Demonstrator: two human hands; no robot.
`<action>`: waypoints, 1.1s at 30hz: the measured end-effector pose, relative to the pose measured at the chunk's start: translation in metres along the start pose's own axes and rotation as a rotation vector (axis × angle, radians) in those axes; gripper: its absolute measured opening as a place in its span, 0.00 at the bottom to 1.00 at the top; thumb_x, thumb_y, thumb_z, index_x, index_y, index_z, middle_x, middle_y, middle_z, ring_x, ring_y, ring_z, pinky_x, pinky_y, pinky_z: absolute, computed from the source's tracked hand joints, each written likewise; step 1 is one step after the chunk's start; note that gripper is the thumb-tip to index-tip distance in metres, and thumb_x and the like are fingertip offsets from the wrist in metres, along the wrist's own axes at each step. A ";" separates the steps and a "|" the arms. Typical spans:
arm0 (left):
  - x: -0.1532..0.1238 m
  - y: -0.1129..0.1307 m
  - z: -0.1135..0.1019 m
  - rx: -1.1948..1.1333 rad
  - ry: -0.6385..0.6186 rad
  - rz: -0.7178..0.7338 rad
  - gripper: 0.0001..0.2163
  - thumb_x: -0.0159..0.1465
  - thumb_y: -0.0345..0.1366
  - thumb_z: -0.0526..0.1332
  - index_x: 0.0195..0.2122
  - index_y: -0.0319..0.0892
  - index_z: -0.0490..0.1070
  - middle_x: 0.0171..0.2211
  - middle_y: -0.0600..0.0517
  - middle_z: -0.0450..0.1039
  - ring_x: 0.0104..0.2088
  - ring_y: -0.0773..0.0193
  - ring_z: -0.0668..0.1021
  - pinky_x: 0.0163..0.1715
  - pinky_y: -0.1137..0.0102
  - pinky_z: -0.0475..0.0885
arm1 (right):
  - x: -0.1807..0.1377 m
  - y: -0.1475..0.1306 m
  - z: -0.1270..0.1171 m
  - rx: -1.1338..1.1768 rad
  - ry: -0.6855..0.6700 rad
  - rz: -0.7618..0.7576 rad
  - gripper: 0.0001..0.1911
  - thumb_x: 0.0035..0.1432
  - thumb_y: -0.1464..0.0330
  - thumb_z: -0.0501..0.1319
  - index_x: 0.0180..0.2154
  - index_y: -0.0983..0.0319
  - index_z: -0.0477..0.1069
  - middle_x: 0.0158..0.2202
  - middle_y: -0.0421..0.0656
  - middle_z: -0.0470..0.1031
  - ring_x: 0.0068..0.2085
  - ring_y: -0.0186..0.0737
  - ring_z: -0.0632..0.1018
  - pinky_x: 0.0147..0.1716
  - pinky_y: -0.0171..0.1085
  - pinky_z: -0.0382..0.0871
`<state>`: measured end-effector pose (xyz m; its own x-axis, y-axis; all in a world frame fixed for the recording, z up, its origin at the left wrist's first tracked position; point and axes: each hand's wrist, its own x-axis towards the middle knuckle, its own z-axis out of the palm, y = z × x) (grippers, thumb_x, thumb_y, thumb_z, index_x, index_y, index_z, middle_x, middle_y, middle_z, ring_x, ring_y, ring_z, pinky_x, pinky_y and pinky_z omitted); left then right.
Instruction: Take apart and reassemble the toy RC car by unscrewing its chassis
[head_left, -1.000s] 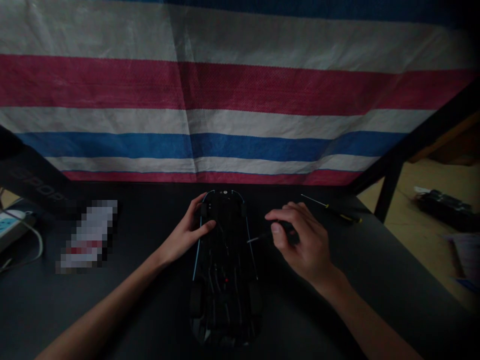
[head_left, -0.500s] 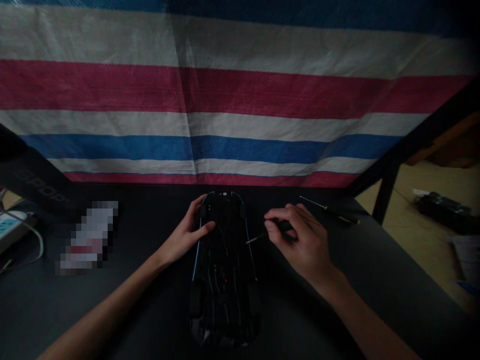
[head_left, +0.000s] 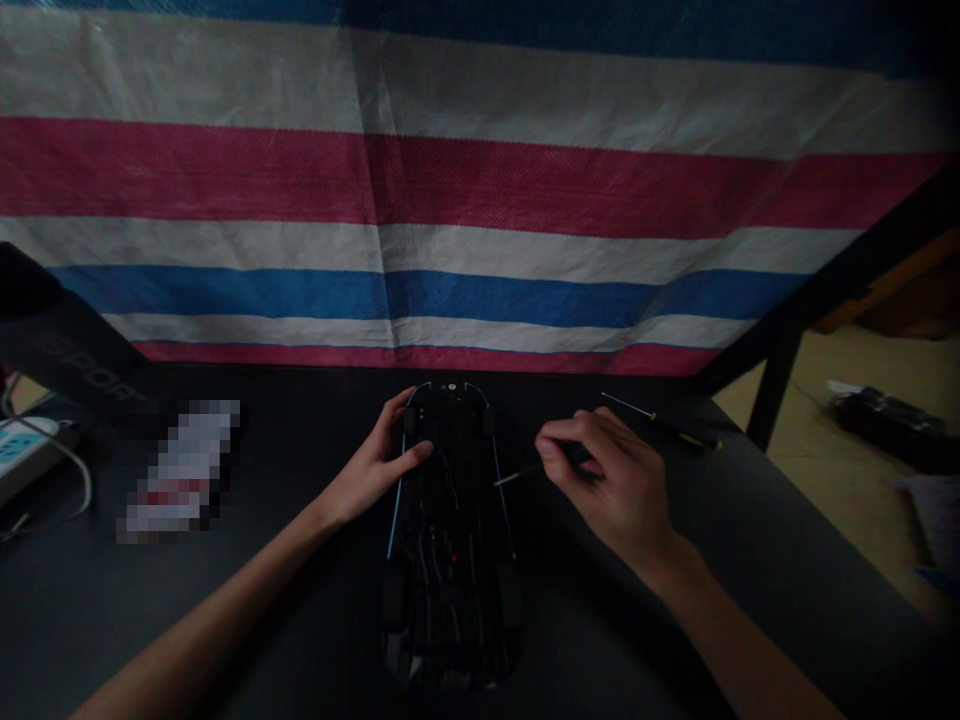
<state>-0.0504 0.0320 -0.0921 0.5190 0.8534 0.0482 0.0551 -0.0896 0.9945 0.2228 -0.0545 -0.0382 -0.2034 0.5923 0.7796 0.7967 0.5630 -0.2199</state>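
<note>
A toy car (head_left: 450, 520) lies upside down on the dark table, its black underside and wheels facing up and a thin blue edge along each side. My left hand (head_left: 379, 465) grips its far left side, thumb on the underside and fingers round the edge. To the right of the car, my right hand (head_left: 607, 475) is closed round a screwdriver (head_left: 514, 476). The handle is mostly hidden in my fingers. The shaft points left, and its tip is at the car's right edge; whether it touches is too dark to tell.
A second screwdriver (head_left: 679, 430) with a black and yellow handle lies at the right back. On the left are a blurred-out pale object (head_left: 184, 470), a white power strip (head_left: 26, 445) and a cable. A striped tarp (head_left: 480, 190) hangs behind the table (head_left: 300, 640).
My right hand has shifted very slightly to the right, away from the car, with the screwdriver in it. The left hand keeps its hold; the whole view has drifted a little.
</note>
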 end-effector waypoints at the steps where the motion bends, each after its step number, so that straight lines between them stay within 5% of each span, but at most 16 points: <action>1: 0.000 0.000 0.000 -0.003 0.000 -0.001 0.34 0.70 0.46 0.65 0.73 0.54 0.51 0.71 0.44 0.61 0.71 0.44 0.65 0.71 0.46 0.58 | 0.000 0.000 0.000 0.004 -0.005 0.010 0.06 0.68 0.72 0.62 0.41 0.54 0.69 0.33 0.36 0.79 0.31 0.37 0.77 0.35 0.39 0.73; 19: 0.000 -0.003 -0.001 -0.016 -0.010 -0.003 0.35 0.70 0.46 0.66 0.74 0.53 0.50 0.72 0.43 0.59 0.70 0.45 0.67 0.70 0.49 0.62 | -0.004 0.001 0.002 0.143 -0.064 0.025 0.14 0.68 0.72 0.57 0.54 0.56 0.68 0.41 0.42 0.78 0.42 0.44 0.78 0.50 0.46 0.72; 33: 0.000 -0.003 -0.002 0.009 -0.019 0.007 0.34 0.71 0.46 0.65 0.74 0.54 0.50 0.73 0.45 0.58 0.71 0.46 0.65 0.71 0.50 0.61 | -0.003 0.001 -0.001 0.146 -0.078 -0.026 0.10 0.68 0.72 0.59 0.49 0.56 0.69 0.40 0.39 0.79 0.38 0.39 0.77 0.49 0.44 0.70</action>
<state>-0.0522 0.0334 -0.0947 0.5353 0.8430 0.0535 0.0590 -0.1005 0.9932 0.2256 -0.0565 -0.0404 -0.2710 0.6164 0.7393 0.7008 0.6529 -0.2874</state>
